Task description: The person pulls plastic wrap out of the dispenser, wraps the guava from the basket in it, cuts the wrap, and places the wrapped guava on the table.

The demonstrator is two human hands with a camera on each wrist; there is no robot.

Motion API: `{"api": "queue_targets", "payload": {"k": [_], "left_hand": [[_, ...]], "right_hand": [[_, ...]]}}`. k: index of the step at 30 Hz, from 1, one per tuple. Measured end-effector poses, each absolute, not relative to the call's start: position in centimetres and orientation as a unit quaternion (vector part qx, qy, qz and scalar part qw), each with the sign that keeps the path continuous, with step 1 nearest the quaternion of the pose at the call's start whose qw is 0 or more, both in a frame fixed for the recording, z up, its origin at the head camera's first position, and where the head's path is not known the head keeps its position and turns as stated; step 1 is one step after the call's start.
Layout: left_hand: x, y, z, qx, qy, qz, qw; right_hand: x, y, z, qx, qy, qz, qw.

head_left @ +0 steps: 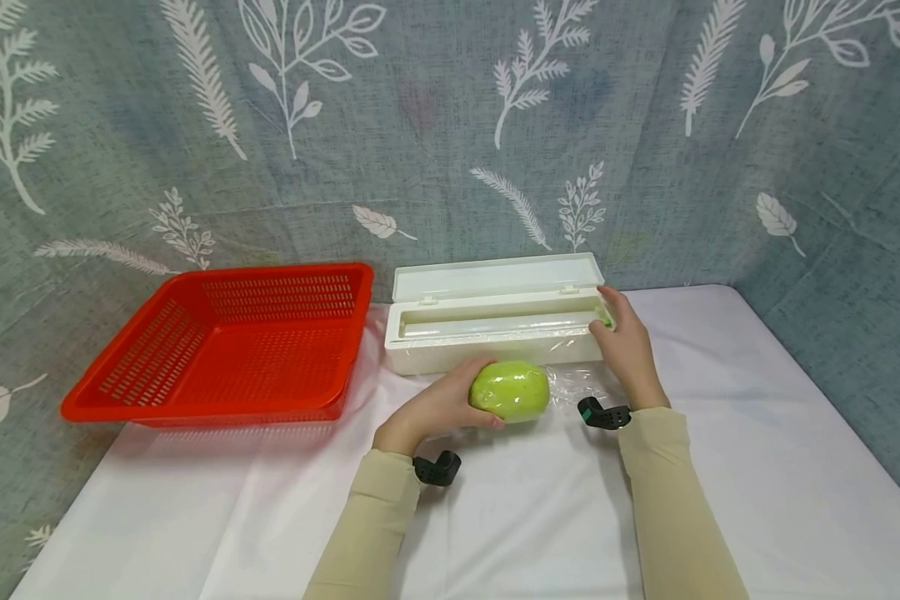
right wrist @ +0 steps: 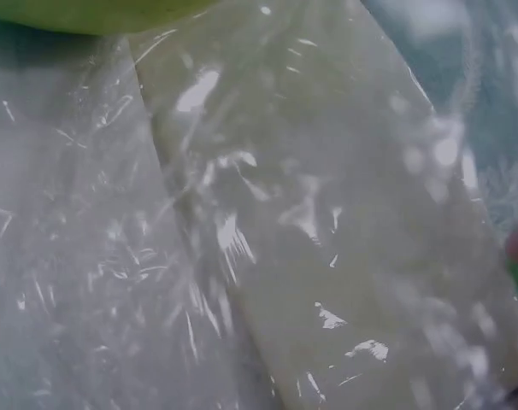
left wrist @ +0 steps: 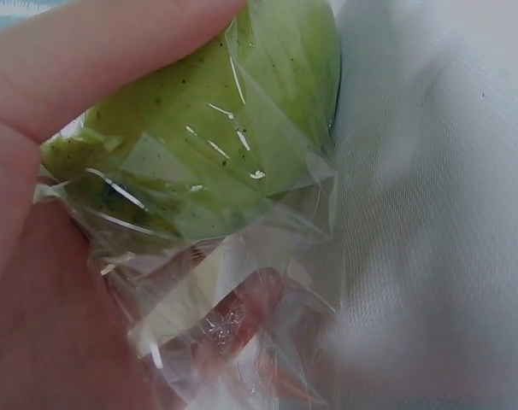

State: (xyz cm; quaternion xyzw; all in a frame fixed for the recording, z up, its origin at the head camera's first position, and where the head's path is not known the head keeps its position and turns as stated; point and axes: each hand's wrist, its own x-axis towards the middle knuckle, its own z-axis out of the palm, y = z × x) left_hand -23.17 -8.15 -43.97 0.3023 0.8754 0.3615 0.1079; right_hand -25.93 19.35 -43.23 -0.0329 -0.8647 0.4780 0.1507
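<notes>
At the left of the desk (head_left: 765,433) there is a red basket (head_left: 217,411), well apart from both hands. To the right of it, the left hand (head_left: 442,404) comes from the near side and holds a green fruit (head_left: 512,390). The thumb lies on the near side of the fruit and the other fingers reach its far side, opened about as wide as its body, so the grasp is around its left end. The long axis of the fruit runs roughly from left to right, nearly parallel to the white box (head_left: 435,360), which stands just beyond it with the lid (head_left: 498,277) open to the far side. Whether the fruit touches the desk, I cannot tell. Clear film (head_left: 577,385) covers the fruit and spreads wrinkled from its right end towards the right hand (head_left: 626,342). The fruit lies to the left and nearer than this hand; the left hand is the closer one, being in contact. The right fingers are bent over the right end of the box, thumb and forefinger apart, with a small green part (head_left: 607,317) between them. Whether they pinch this part or only touch the box, the views do not show clearly.
</notes>
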Motion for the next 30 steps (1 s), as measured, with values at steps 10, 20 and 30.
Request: {"api": "queue_targets", "payload": {"k": [10,20,30], "left_hand": [[-23.2,-8.2,-44.1,0.299,0.874,0.368,0.111],[-23.2,-8.1,-43.9,0.292,0.877,0.364,0.115],[-23.3,-8.1,-43.9,0.297,0.872,0.373,0.107]], "right_hand": [[-25.9,19.8,-43.0,-0.021,-0.848,0.506,0.157],[-25.6,20.4,-42.3,-0.030,-0.860,0.488,0.145],[-24.1,19.9,-39.2,0.033,-0.867,0.472,0.154]]}}
